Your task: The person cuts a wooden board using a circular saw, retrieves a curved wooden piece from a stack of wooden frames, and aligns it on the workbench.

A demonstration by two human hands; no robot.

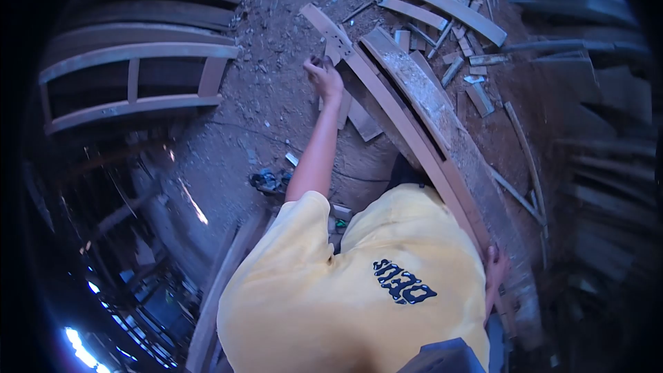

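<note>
A long wooden frame piece (394,103) runs diagonally from the upper middle down past my right side. Several small dark spots mark its far end. Just left of that end, my left hand (324,79) is raised with its fingers curled together; whatever they may hold is too small to make out. My right hand (494,273) grips the near end of the frame piece beside my hip, its fingers partly hidden. Beneath and to the right of the piece lies a worn, dusty plank (414,83).
Curved wooden offcuts (456,10) and small scraps (478,69) litter the ground at upper right. Slatted wooden frames (131,83) stand at left. A dark cable (255,131) crosses the dirt floor near a dark bundled object (269,181). More timber is stacked at far right.
</note>
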